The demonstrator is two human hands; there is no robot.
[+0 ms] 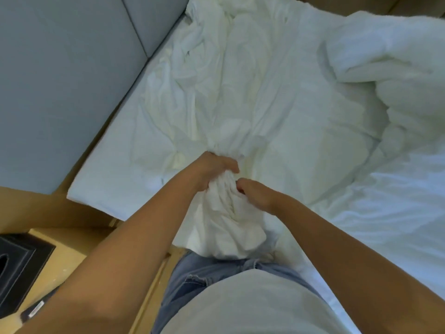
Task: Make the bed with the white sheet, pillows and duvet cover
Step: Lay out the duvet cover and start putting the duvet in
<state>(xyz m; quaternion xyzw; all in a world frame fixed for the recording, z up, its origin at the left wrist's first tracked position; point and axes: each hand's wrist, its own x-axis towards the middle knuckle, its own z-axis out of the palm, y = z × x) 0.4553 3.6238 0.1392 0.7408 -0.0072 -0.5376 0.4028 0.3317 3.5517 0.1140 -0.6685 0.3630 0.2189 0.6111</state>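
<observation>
The white mattress bed (101,189) shows one bare corner at its near-left end, beside the grey padded headboard (60,80) and the tan wooden surround (79,213); its right half carries smooth fabric out to the frame's right edge. One crumpled white cotton sheet (240,104) sprawls across the middle, and one puffy white duvet (397,75) is heaped toward the far-right corner. At the near edge, two hands gather one bunch of the sheet: the left hand (214,169) has fingers curled tight over the fabric, and the right hand (255,194) grips it from the other side. One black leather tissue box (21,259) sits on the wooden ledge at lower left.
</observation>
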